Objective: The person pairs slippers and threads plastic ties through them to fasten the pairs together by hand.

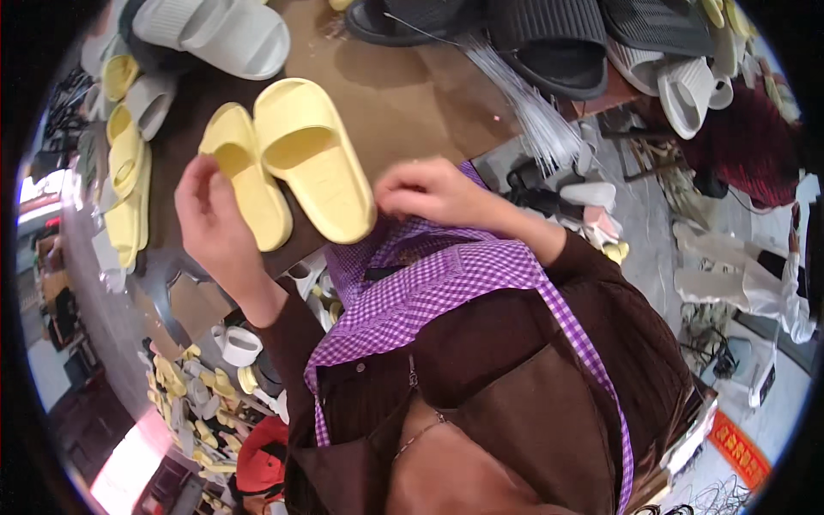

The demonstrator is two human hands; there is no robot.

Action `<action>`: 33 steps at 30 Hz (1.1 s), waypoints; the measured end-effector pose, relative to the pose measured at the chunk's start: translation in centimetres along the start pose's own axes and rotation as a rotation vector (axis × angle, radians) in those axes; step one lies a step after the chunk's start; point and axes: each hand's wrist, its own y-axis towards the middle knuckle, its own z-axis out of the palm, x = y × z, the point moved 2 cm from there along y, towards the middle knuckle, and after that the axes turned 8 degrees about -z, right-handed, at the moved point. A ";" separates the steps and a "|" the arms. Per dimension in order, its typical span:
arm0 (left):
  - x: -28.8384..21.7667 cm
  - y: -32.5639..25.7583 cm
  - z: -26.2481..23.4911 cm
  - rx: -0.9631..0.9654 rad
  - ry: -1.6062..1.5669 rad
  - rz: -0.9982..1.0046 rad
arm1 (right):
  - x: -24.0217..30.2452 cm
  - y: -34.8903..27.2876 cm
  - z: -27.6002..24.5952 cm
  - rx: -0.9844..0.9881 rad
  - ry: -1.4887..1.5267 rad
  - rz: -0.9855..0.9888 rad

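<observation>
Two yellow slippers lie side by side on the brown-covered table, toes pointing away from me. Beside the left slipper (269,215) is my left hand (219,227), its fingers loosely curled with a gap to the thumb. That hand overlaps the slipper's outer edge in view, and I see nothing gripped in it. The right slipper (330,193) is larger in view and partly overlaps its mate. At its heel, my right hand (433,193) has its fingers bent inward and close together, slightly blurred. What those fingertips hold, if anything, is hidden.
Grey slippers (219,34) and more yellow slippers (127,189) lie along the table's left side. Black slippers (549,39) stand at the far side. A bundle of clear plastic ties (536,107) hangs over the table's right edge. Below left, many slippers (206,403) are heaped.
</observation>
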 end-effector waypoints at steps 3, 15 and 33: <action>-1.3 -3.7 2.1 0.180 -0.177 -0.057 | -0.8 -6.4 -1.3 -0.104 0.255 0.399; -1.3 -9.9 12.3 0.969 -0.377 -0.328 | -3.7 -11.7 -6.2 -1.072 0.953 0.229; -1.1 -11.9 15.1 1.071 -0.195 -0.051 | -4.0 -12.2 -6.6 -1.049 0.934 0.170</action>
